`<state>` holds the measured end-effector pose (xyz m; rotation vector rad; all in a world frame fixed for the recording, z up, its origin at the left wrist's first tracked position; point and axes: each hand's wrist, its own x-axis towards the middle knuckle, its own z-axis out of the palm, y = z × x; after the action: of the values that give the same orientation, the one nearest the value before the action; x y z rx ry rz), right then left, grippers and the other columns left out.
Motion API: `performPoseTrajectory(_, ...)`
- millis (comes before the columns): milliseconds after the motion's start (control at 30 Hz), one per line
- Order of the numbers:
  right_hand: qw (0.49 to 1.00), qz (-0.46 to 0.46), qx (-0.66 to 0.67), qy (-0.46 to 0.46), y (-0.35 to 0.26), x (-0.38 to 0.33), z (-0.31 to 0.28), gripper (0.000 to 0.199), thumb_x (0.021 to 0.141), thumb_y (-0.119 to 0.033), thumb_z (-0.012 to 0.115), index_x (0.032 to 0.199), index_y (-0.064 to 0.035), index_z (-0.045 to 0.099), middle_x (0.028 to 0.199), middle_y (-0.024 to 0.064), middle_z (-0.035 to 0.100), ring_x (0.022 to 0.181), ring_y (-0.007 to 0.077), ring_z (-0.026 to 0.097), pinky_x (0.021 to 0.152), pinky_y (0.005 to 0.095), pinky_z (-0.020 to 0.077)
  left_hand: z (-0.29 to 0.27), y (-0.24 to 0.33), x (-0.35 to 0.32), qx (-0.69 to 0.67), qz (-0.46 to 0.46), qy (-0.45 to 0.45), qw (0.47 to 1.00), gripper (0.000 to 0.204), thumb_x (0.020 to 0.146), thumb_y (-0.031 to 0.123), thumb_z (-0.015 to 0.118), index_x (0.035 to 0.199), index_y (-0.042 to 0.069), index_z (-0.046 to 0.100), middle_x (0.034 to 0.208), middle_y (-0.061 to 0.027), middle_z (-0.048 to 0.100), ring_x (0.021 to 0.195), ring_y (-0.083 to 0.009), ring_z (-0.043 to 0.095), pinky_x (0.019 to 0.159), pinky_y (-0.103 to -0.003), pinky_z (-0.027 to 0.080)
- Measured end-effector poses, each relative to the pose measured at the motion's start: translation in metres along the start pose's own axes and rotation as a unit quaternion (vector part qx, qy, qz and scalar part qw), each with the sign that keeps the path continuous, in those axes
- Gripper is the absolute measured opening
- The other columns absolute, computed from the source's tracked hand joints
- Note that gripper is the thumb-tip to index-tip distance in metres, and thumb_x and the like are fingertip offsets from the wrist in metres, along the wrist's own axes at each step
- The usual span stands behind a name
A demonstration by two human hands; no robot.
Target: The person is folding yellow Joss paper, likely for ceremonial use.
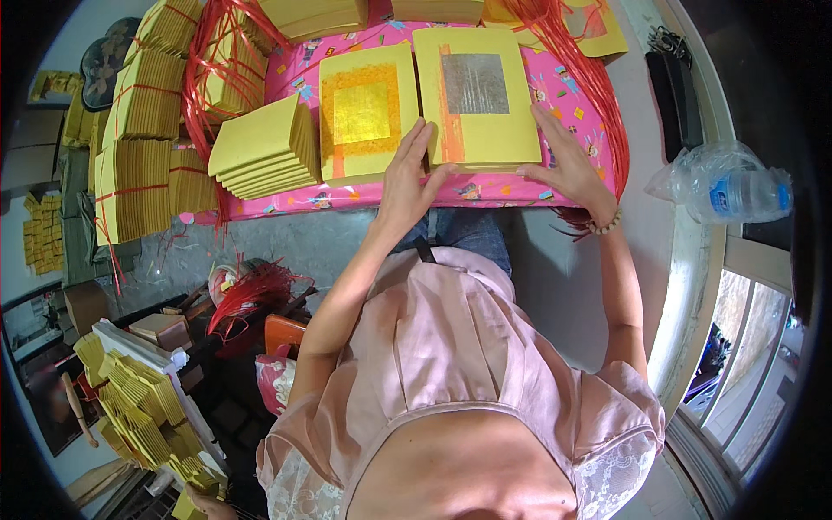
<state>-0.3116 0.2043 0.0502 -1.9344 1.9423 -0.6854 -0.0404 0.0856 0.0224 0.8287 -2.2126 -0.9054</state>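
On a pink patterned cloth [303, 69] lie two stacks of yellow paper sheets. The right stack [485, 130] has a silver foil square on its top sheet. The left stack [368, 160] shows a gold foil square inside an orange border. My left hand [407, 178] rests with fingers spread at the near left corner of the silver-foil stack, between the two stacks. My right hand [568, 160], with a bead bracelet at the wrist, lies flat against that stack's right edge. Neither hand has lifted a sheet.
A fanned pile of plain yellow sheets [264, 147] sits left of the gold stack. Tied yellow bundles [143, 113] and red plastic strings [217, 78] crowd the left. More red string [589, 69] runs down the right. A plastic bottle [737, 186] lies on the windowsill.
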Motion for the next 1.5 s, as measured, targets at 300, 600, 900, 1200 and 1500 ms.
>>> performPoseTrajectory(300, 0.999, 0.023, 0.018, -0.014, -0.005, -0.002, -0.003, 0.089, 0.084, -0.036, 0.074, 0.15, 0.0048, 0.031, 0.152, 0.0266, 0.037, 0.142, 0.0375, 0.035, 0.117, 0.0419, 0.0301, 0.0, 0.003, -0.004, 0.0, 0.0, 0.01, 1.0, 0.06, 0.087, 0.02, 0.075, 0.137, -0.003, 0.052, 0.145, -0.0248, 0.048, 0.129, -0.0385, 0.053, 0.102, -0.04, 0.047)
performPoseTrajectory(600, 0.999, 0.029, 0.025, -0.025, -0.007, -0.004, -0.006, 0.087, 0.085, -0.037, 0.073, 0.15, 0.0027, 0.031, 0.153, 0.0248, 0.035, 0.143, 0.0367, 0.034, 0.117, 0.0413, 0.0303, 0.003, 0.001, -0.006, -0.014, -0.006, 0.003, 1.0, 0.058, 0.086, 0.015, 0.073, 0.137, -0.001, 0.052, 0.145, -0.0237, 0.047, 0.127, -0.0389, 0.054, 0.1, -0.041, 0.049)
performPoseTrajectory(900, 0.999, 0.023, 0.011, -0.019, -0.008, -0.002, -0.007, 0.089, 0.084, -0.039, 0.073, 0.151, 0.0017, 0.03, 0.152, 0.0241, 0.036, 0.143, 0.0384, 0.034, 0.116, 0.0428, 0.0304, -0.001, 0.002, -0.005, -0.008, 0.017, 0.019, 1.0, 0.056, 0.084, 0.014, 0.076, 0.135, 0.003, 0.055, 0.142, -0.0219, 0.05, 0.128, -0.0387, 0.052, 0.101, -0.041, 0.049)
performPoseTrajectory(1200, 0.992, -0.094, -0.075, 0.03, -0.035, 0.016, -0.011, 0.059, 0.082, -0.035, 0.074, 0.131, -0.0054, 0.058, 0.133, 0.0149, 0.055, 0.123, 0.0333, 0.051, 0.102, 0.0438, 0.042, -0.004, -0.003, -0.005, 0.008, 0.051, 0.013, 0.999, 0.046, 0.083, 0.011, 0.076, 0.126, 0.005, 0.062, 0.132, -0.0185, 0.057, 0.119, -0.0355, 0.057, 0.097, -0.041, 0.05)
performPoseTrajectory(1500, 0.981, -0.161, -0.107, 0.01, -0.038, 0.032, 0.007, 0.037, 0.082, -0.029, 0.073, 0.112, -0.0091, 0.068, 0.108, 0.0073, 0.064, 0.102, 0.0252, 0.059, 0.089, 0.0398, 0.0477, -0.006, -0.004, -0.002, 0.009, 0.034, -0.003, 0.999, 0.039, 0.085, 0.013, 0.075, 0.122, 0.007, 0.065, 0.13, -0.0156, 0.06, 0.117, -0.0327, 0.059, 0.097, -0.039, 0.05)
